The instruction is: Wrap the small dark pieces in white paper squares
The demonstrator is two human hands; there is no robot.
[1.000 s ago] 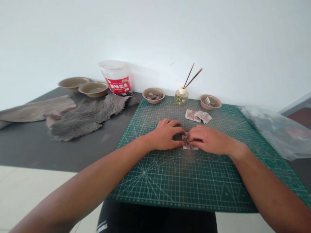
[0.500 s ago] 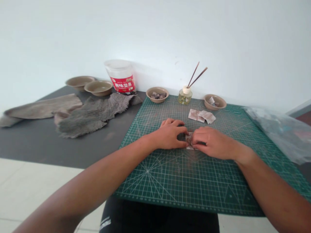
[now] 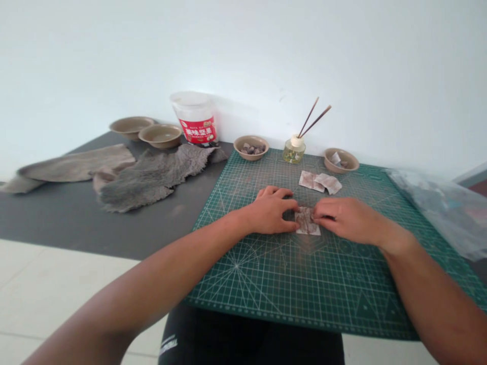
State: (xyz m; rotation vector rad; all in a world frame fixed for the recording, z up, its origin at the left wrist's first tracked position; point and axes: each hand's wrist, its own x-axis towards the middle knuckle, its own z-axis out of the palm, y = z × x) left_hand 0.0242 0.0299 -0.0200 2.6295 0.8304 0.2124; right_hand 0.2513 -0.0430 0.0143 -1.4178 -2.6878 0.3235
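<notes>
A small white square patch (image 3: 307, 222) with a brownish-grey, crumpled-looking surface lies on the green cutting mat (image 3: 289, 284). My left hand (image 3: 272, 210) rests at its left edge, fingers spread, with the thumb and a fingertip touching it. At the patch's right edge my right hand (image 3: 344, 220) has its fingers closed in a pinch; the exact contact is partly hidden. Two similar pale brown-marked patches, a left one (image 3: 310, 180) and a right one (image 3: 329, 183), overlap just beyond my hands.
Along the wall stand a bowl of grey-brown chunks (image 3: 251, 156), a reed diffuser (image 3: 293, 151) and a bowl with white scraps (image 3: 341, 168). Leftward are two bowls, a plastic nut tub (image 3: 196, 119) and rumpled grey cloths (image 3: 148, 180). Clear plastic bags (image 3: 437, 208) cover the mat's right side.
My right hand has shifted right, from over the patch to its right edge, so more of the patch shows. My left hand stays at the left edge. The view has shifted slightly.
</notes>
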